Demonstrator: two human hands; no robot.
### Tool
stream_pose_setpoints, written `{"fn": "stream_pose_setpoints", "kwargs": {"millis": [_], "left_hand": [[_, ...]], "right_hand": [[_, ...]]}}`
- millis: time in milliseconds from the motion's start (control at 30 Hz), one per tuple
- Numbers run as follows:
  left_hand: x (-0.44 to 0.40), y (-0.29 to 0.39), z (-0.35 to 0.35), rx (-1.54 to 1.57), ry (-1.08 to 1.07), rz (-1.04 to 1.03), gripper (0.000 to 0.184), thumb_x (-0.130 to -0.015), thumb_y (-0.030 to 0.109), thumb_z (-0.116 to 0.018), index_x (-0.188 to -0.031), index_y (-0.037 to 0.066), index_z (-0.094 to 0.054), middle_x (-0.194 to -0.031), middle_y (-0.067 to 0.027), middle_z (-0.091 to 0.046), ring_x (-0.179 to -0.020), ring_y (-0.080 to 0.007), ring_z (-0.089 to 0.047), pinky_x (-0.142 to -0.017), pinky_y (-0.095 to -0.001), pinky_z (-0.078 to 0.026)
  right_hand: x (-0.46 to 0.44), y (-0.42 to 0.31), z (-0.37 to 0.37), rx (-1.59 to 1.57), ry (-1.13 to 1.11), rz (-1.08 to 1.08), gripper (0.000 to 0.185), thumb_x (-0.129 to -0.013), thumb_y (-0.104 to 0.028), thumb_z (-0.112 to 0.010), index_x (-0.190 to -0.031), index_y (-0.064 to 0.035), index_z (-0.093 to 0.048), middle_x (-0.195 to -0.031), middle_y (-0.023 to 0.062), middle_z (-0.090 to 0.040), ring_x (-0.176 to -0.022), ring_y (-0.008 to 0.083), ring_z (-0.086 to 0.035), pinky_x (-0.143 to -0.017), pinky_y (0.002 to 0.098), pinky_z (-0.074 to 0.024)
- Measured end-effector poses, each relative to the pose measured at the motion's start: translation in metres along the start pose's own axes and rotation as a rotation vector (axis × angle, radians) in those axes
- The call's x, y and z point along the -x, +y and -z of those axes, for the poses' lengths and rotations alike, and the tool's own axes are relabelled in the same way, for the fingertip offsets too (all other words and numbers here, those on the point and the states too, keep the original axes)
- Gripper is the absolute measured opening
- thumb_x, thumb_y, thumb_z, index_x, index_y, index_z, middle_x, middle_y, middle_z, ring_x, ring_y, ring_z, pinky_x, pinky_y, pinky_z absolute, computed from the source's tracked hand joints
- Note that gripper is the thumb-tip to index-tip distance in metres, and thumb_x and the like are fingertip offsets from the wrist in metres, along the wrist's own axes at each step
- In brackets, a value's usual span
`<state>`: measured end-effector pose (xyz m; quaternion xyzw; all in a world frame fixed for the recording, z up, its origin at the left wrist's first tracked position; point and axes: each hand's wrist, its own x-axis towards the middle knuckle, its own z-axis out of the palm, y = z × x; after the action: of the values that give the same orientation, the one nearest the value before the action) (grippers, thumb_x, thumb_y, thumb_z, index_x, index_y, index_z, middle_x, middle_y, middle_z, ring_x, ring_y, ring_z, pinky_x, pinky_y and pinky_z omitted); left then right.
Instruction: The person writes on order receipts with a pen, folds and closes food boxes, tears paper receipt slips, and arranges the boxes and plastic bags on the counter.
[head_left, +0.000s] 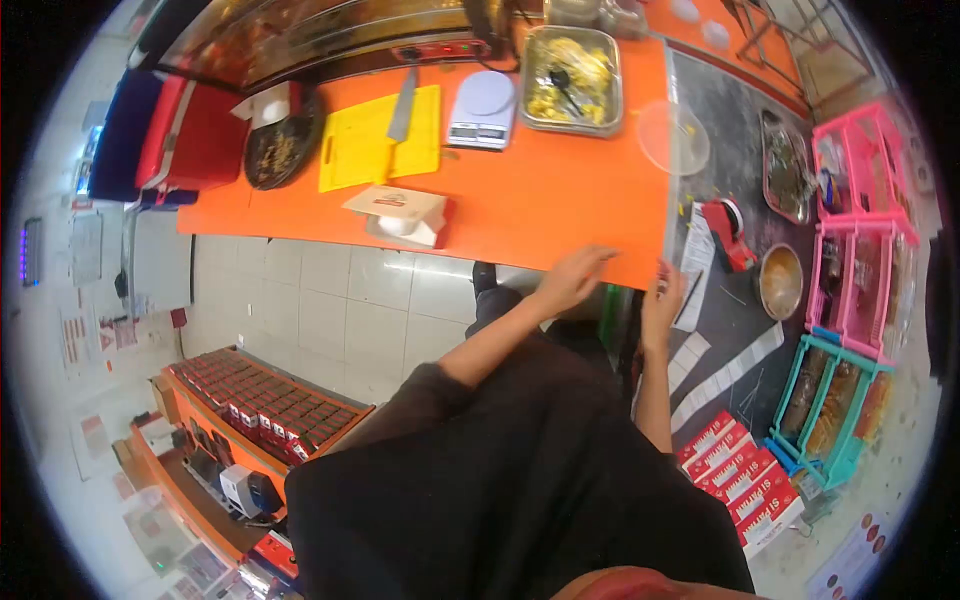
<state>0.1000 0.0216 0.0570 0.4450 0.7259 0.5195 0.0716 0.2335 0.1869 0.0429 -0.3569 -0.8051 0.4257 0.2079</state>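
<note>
My left hand (pixel 577 279) is over the front edge of the orange table (pixel 560 215), fingers apart, with nothing visible in it. My right hand (pixel 662 300) is at the table's front right corner, beside the dark counter (pixel 735 290); its fingers are bent and small, so what they hold, if anything, is unclear. Left of my hands stands a partly open carton box (pixel 405 218). A white paper sheet (pixel 697 262) and a red tape dispenser (pixel 731 235) lie to the right of my right hand.
Farther back are a yellow board (pixel 350 140) with a knife (pixel 403 108), a scale (pixel 483 108), a glass tray of yellow food (pixel 572 80) and a clear lid (pixel 673 138). A metal bowl (pixel 780 281), pink baskets (pixel 855 240) and red boxes (pixel 735 478) are at right.
</note>
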Motion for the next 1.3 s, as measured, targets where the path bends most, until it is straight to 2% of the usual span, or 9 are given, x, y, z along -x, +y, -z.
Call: {"fn": "stream_pose_setpoints", "kwargs": {"millis": [233,400,467,633,767,867,1000,1067,1300], "left_hand": [[0.100,-0.089,0.260,-0.238,1.143,0.518,0.019,-0.097,0.009,-0.044,-0.108,-0.003,-0.055,-0.104,-0.0128,-0.053,-0.098,-0.0224,-0.052,-0.088,-0.0353,-0.042],[0.130,-0.189,0.398,-0.135,1.407,0.612,0.019,-0.097,0.009,-0.045,-0.110,-0.002,-0.052,-0.105,-0.0122,-0.053,-0.098,-0.0218,-0.052,-0.088,-0.0342,-0.042],[0.119,-0.223,0.450,-0.108,1.311,0.616,0.017,-0.096,0.009,-0.046,-0.108,-0.002,-0.054,-0.103,-0.0115,-0.056,-0.095,-0.0222,-0.054,-0.085,-0.0346,-0.044],[0.076,-0.366,0.622,-0.522,0.942,0.806,0.025,-0.089,0.020,-0.056,-0.101,0.000,-0.063,-0.105,-0.0194,-0.065,-0.093,-0.0334,-0.064,-0.082,-0.0428,-0.050],[0.027,-0.429,0.720,-1.010,0.597,1.085,0.045,-0.085,0.043,-0.059,-0.107,0.004,-0.065,-0.113,-0.0203,-0.064,-0.102,-0.0413,-0.063,-0.086,-0.0514,-0.053],[-0.002,-0.440,0.753,-1.103,0.102,0.856,0.044,-0.088,0.035,-0.056,-0.112,-0.001,-0.064,-0.110,-0.0250,-0.065,-0.102,-0.0419,-0.063,-0.085,-0.0498,-0.050],[-0.018,-0.473,0.776,-1.093,0.142,0.850,0.043,-0.091,0.033,-0.055,-0.116,-0.001,-0.062,-0.112,-0.0263,-0.064,-0.102,-0.0425,-0.062,-0.084,-0.0501,-0.051],[-0.016,-0.483,0.781,-1.055,0.208,0.842,0.043,-0.092,0.032,-0.055,-0.119,-0.001,-0.060,-0.114,-0.0269,-0.063,-0.102,-0.0427,-0.062,-0.083,-0.0503,-0.051],[-0.007,-0.500,0.794,-0.892,0.382,0.701,0.043,-0.095,0.028,-0.054,-0.127,-0.002,-0.056,-0.119,-0.0291,-0.060,-0.103,-0.0436,-0.062,-0.081,-0.0510,-0.052]], "right_hand": [[0.033,-0.161,-0.217,-0.171,-0.517,0.414,0.076,-0.076,-0.025,-0.078,-0.142,-0.0117,-0.043,-0.134,0.0167,-0.044,-0.127,0.0363,-0.041,-0.107,0.0444,-0.0353],[0.018,-0.178,-0.331,-0.133,-0.377,0.507,0.043,-0.087,-0.017,-0.065,-0.127,-0.0047,-0.058,-0.125,0.0184,-0.053,-0.120,0.0326,-0.050,-0.101,0.0412,-0.0412],[0.004,-0.181,-0.325,-0.402,-0.540,0.019,0.028,-0.094,-0.014,-0.054,-0.116,0.0007,-0.063,-0.108,0.0122,-0.065,-0.103,0.0236,-0.061,-0.093,0.0360,-0.0462],[-0.057,-0.082,-0.295,-0.022,-0.218,0.128,0.029,-0.098,-0.022,-0.056,-0.111,0.0027,-0.064,-0.091,0.0092,-0.068,-0.079,0.0138,-0.062,-0.065,0.0282,-0.0498],[-0.074,-0.105,-0.230,-0.263,-0.252,-0.298,0.036,-0.096,-0.027,-0.059,-0.116,0.0029,-0.058,-0.096,0.0098,-0.066,-0.094,0.0217,-0.063,-0.086,0.0364,-0.0496],[-0.067,-0.107,-0.213,-0.036,-0.044,0.111,0.039,-0.095,-0.023,-0.060,-0.126,-0.0004,-0.053,-0.102,0.0117,-0.062,-0.100,0.0223,-0.061,-0.087,0.0367,-0.0493],[-0.007,-0.086,-0.221,0.012,0.397,-0.279,0.044,-0.093,-0.025,-0.063,-0.130,-0.0030,-0.052,-0.112,0.0150,-0.060,-0.104,0.0231,-0.058,-0.087,0.0383,-0.0493],[0.011,-0.092,-0.237,0.278,0.146,-0.599,0.049,-0.090,-0.026,-0.066,-0.130,-0.0021,-0.051,-0.111,0.0177,-0.060,-0.100,0.0256,-0.059,-0.085,0.0388,-0.0494],[0.000,-0.100,-0.272,0.388,0.497,-0.523,0.037,-0.089,-0.020,-0.064,-0.119,-0.0001,-0.057,-0.108,0.0218,-0.060,-0.100,0.0371,-0.061,-0.090,0.0444,-0.0488]]}}
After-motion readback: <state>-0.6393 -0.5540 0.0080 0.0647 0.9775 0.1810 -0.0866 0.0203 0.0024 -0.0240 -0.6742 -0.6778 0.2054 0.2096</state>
